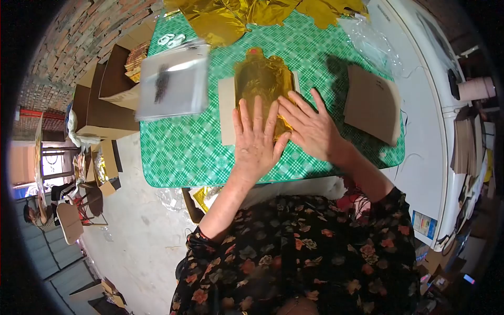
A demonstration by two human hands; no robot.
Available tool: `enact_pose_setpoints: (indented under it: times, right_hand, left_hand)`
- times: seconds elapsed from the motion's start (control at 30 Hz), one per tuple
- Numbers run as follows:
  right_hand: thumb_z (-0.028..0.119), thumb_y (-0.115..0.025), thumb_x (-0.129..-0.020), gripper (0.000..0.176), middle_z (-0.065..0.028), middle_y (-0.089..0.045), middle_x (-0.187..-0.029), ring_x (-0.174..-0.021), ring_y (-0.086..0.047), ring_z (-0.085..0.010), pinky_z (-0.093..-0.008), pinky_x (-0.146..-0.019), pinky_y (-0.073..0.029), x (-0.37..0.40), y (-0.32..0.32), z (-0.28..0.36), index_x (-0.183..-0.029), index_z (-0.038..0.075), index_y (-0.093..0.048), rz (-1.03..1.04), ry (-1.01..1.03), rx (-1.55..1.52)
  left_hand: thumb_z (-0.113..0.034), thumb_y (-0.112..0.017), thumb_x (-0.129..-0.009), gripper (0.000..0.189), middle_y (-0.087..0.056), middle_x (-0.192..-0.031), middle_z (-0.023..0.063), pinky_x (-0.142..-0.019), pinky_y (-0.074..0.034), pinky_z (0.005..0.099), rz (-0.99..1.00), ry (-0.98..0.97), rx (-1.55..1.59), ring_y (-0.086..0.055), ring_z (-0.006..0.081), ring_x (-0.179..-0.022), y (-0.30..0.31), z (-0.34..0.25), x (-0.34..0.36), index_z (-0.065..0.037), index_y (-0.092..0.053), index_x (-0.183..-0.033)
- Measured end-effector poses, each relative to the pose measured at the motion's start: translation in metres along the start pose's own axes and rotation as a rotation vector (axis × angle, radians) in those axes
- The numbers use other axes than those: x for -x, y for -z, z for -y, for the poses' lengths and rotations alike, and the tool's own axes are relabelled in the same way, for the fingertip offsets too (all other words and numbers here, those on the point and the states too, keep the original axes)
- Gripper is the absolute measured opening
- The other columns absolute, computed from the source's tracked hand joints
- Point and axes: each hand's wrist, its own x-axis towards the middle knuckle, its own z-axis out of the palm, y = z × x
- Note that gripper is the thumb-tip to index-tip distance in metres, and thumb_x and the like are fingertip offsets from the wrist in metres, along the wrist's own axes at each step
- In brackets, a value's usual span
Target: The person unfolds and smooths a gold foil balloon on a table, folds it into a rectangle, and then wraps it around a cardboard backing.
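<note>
A flattened gold foil balloon (262, 76) lies on a cardboard sheet (227, 113) in the middle of the table. My left hand (255, 144) rests flat on its lower part, fingers spread. Beside it, my right hand (314, 131) lies over the foil's lower right edge, with its fingers also stretched out. Neither hand grips anything. The balloon's lower end is partly hidden under my hands.
The table has a green checked cloth (181, 152). Clear plastic bags (184, 79) are stacked at the left, and cardboard sheets (371, 105) at the right. More gold foil (220, 23) lies along the far edge. Open cardboard boxes (107, 113) stand left of the table. A person (39, 212) sits far left.
</note>
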Motion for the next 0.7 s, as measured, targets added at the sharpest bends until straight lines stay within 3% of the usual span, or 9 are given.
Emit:
enact_pose_setpoints:
  times: [0.3,0.43,0.57,0.7]
  right_hand:
    - [0.035,-0.057,-0.101,0.061,-0.0094,-0.041,-0.164,-0.157,-0.027,-0.0274,-0.0598,-0.128,-0.008,0.008,-0.005,0.004,-0.155,0.008,-0.047,0.074,-0.083,-0.014]
    - [0.036,-0.056,-0.102,0.059,-0.0087,-0.04,-0.164,-0.157,-0.026,-0.0274,-0.0601,-0.128,-0.008,0.008,-0.007,0.005,-0.154,0.008,-0.047,0.103,-0.093,-0.005]
    - [0.034,-0.056,-0.102,0.058,-0.0088,-0.04,-0.164,-0.157,-0.026,-0.0277,-0.0602,-0.128,-0.008,0.008,-0.005,0.004,-0.153,0.008,-0.049,0.123,-0.082,0.019]
    - [0.033,-0.058,-0.1,0.058,-0.0088,-0.04,-0.165,-0.157,-0.026,-0.0279,-0.06,-0.127,-0.008,0.007,-0.002,0.005,-0.152,0.008,-0.049,0.114,-0.084,-0.014]
  left_hand:
    - [-0.056,-0.048,-0.104,0.076,-0.027,-0.169,0.0223,-0.126,-0.011,0.0627,-0.024,0.04,0.014,-0.017,0.0476,-0.157,0.016,0.002,-0.005,-0.011,-0.033,-0.164]
    - [-0.051,-0.049,-0.106,0.069,-0.03,-0.168,0.0189,-0.126,-0.014,0.0591,-0.058,-0.058,0.086,-0.021,0.0415,-0.158,0.042,0.009,-0.032,-0.011,-0.038,-0.161]
    - [-0.046,-0.048,-0.108,0.063,-0.033,-0.167,0.0185,-0.128,-0.017,0.053,-0.062,-0.152,0.159,-0.025,0.0406,-0.156,0.003,0.033,-0.054,-0.011,-0.041,-0.16]
    - [-0.046,-0.046,-0.108,0.061,-0.033,-0.166,0.0198,-0.128,-0.017,0.0535,-0.06,-0.118,0.045,-0.025,0.0404,-0.156,-0.013,0.044,-0.054,-0.015,-0.041,-0.16]
